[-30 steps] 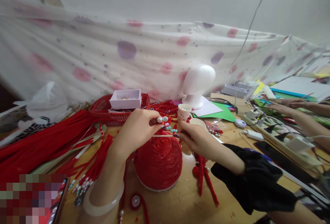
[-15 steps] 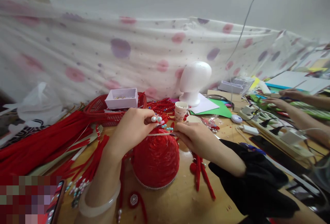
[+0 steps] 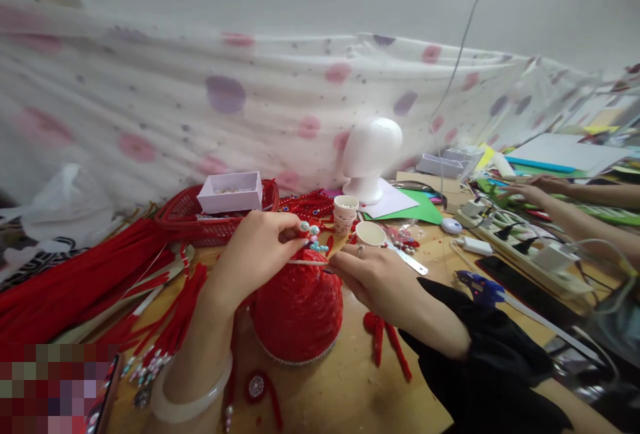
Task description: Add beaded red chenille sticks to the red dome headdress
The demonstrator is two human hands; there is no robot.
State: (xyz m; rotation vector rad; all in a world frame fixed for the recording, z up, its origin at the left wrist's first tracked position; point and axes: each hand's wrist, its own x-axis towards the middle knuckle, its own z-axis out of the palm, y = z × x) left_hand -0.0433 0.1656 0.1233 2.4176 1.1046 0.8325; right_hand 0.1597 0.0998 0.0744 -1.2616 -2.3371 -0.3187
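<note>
My left hand (image 3: 260,247) is closed in a pinch on a small beaded sprig (image 3: 315,237) with white, pink and pale blue pearls. A thin pale strip (image 3: 307,263) runs sideways from my left fingers to my right hand (image 3: 373,281), whose thumb and fingers are pinched on its right end. Just beneath both hands stands a red dome-shaped headpiece (image 3: 297,317), its lower rim edged with small pearls. Left of its base, on the table, lies a red round ornament (image 3: 257,387) with a pearl centre. My fingers partly hide what they grip.
Behind are a red basket (image 3: 175,217) with a white box (image 3: 230,193), stacked paper cups (image 3: 345,215) and a white foam head (image 3: 373,154). A blue glue gun (image 3: 480,287) and a power strip (image 3: 525,251) lie right. A co-worker's hands (image 3: 530,191) are farther right.
My right hand has lowered slightly and its fingers have shifted along the strip's end. The view has turned a little right, showing more of the glue gun and a metal ruler.
</note>
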